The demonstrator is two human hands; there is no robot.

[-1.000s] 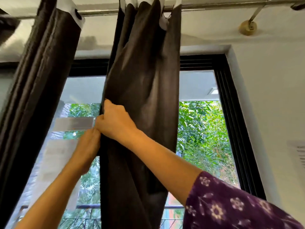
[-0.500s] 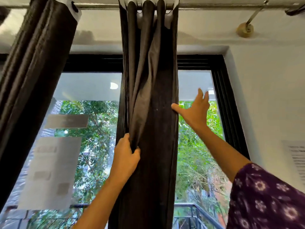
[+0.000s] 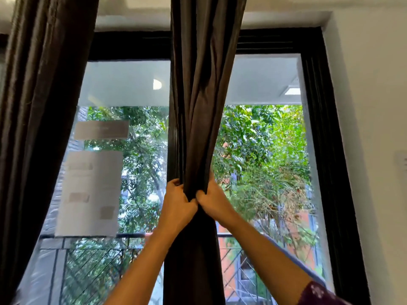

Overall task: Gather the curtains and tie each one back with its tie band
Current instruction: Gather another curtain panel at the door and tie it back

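Where the left hand point(image 3: 177, 205) and right hand point(image 3: 212, 203) clench it from opposite sides, knuckles nearly touching, the middle curtain point(image 3: 204, 73) is squeezed into a narrow waist in front of the window point(image 3: 317, 128), with its folds fanning wider above and falling as a straight column below. The dark cloth looks soft and limp, fairly weighty, with a slight sheen, so the pleats would likely slide and spread once the squeeze slackens. The best hold is probably this waist, with one hand wrapped round the whole bundle while the other hand works. No tie band shows here. A second curtain point(image 3: 39, 106) hangs loose at the left, beside papers point(image 3: 90, 194) stuck on the glass.
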